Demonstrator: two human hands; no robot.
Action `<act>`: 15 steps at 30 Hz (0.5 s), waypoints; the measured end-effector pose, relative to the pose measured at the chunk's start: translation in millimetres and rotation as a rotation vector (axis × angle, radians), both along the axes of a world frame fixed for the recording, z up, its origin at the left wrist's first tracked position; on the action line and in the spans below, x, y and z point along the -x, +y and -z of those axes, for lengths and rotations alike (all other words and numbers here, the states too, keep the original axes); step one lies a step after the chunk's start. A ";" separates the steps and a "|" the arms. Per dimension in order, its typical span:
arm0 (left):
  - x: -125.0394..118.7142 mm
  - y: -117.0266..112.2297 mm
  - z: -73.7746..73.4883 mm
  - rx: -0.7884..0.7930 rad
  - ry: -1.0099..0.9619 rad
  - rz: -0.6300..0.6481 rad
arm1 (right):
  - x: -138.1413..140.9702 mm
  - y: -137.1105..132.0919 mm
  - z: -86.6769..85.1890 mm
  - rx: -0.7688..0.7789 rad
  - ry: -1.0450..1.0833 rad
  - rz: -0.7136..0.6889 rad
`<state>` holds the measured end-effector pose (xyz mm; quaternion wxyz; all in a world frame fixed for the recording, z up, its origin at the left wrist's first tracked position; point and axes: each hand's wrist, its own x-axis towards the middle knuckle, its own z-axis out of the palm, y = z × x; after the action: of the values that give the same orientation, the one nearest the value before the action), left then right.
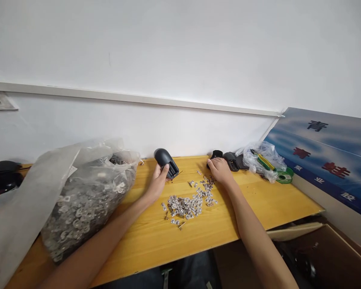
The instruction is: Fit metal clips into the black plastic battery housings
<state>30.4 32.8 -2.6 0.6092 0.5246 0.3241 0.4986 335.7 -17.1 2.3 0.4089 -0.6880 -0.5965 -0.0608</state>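
The front edge of the desk is closest, and both bare arms reach over it. A little way in, a pile of small shiny metal bits lies between the two arms.

Past the pile, the left hand holds a black plastic cap up off the wood, its grip closed around the bottom of it. The right hand lies low with its fingertips on a second black cap near the back of the desk. I cannot tell if that grip holds it or only touches it.

So one cap is in hand and the other is only touched. To lift it, I think the fingers must curl round it first.

A big clear bag of metal bits crowds the left side. More black parts and a small crinkly bag sit to the right. The bare wood on the near right is the open room. The white wall closes off the back.
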 end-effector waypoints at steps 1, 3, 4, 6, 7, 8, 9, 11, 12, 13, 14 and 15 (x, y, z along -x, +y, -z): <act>-0.2 0.4 0.7 -0.007 0.019 -0.008 | -5.5 -2.0 0.8 0.011 -0.040 0.033; -0.5 1.8 2.7 -0.015 0.055 -0.026 | -11.5 -5.1 1.1 0.059 -0.136 0.038; -0.5 2.8 3.8 -0.013 0.063 -0.033 | -11.8 -5.8 0.9 0.079 -0.175 0.025; -0.4 5.2 6.2 0.012 0.053 -0.035 | -7.5 -5.0 0.9 0.131 -0.209 -0.065; -0.2 6.6 7.4 0.034 0.038 -0.028 | -3.5 -3.7 1.3 0.162 -0.207 -0.130; 0.0 8.0 8.6 0.059 0.022 -0.016 | 1.2 -1.8 2.0 0.194 -0.199 -0.193; 0.3 9.3 9.5 0.080 0.007 0.001 | 6.0 0.4 2.9 0.226 -0.185 -0.246; 1.0 11.3 10.8 0.092 -0.012 0.040 | 13.8 4.8 5.3 0.278 -0.153 -0.306; 1.4 11.9 11.0 0.083 -0.015 0.059 | 16.4 6.7 6.4 0.296 -0.141 -0.316; 1.6 12.1 10.9 0.070 -0.013 0.074 | 17.9 8.1 7.5 0.309 -0.132 -0.317; 1.9 11.9 10.5 0.054 -0.007 0.086 | 18.6 9.1 8.4 0.318 -0.126 -0.312; 2.1 11.6 10.0 0.039 0.004 0.095 | 18.8 9.6 9.2 0.323 -0.124 -0.305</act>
<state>28.3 44.4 -12.6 0.6415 0.5286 0.3096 0.4617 316.9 -7.5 -6.8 0.2604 -0.6413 -0.7196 0.0561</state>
